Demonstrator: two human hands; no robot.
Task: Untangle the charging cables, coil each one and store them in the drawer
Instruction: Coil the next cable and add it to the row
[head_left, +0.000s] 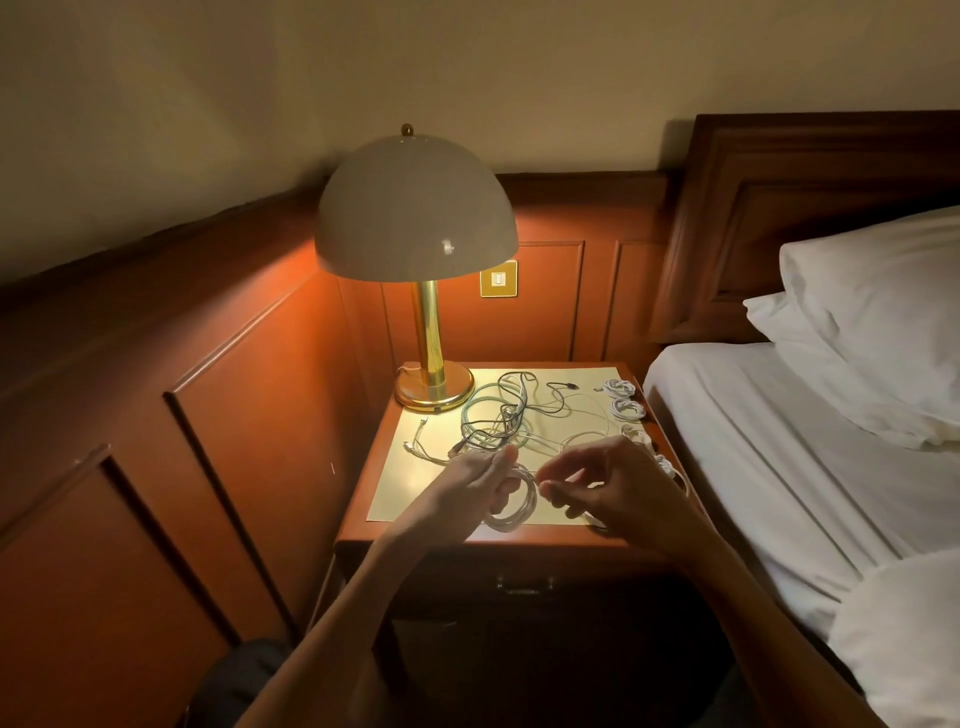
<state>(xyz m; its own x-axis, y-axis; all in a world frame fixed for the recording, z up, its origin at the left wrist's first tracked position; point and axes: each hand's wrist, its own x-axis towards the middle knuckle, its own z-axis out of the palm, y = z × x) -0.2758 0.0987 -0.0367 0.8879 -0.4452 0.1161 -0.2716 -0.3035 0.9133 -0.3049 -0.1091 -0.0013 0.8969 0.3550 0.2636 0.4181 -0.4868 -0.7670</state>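
A white cable is wound into a coil (511, 506) around the fingers of my left hand (480, 480), above the front of the nightstand top (395, 499). My right hand (602, 486) pinches that cable's loose end just right of the coil. Behind my hands lies a tangle of dark and pale green cables (498, 415), with white cable ends (421, 441) trailing to its left. Several coiled white cables (626, 400) lie in a row along the right edge. The drawer (522, 584) below the top is closed, its handle in shadow.
A brass lamp (431, 332) with a dome shade stands at the back left of the nightstand. Wood panelling closes the left and back. A bed with white sheets and pillows (852, 415) runs along the right. A wall switch (498, 279) sits behind the lamp.
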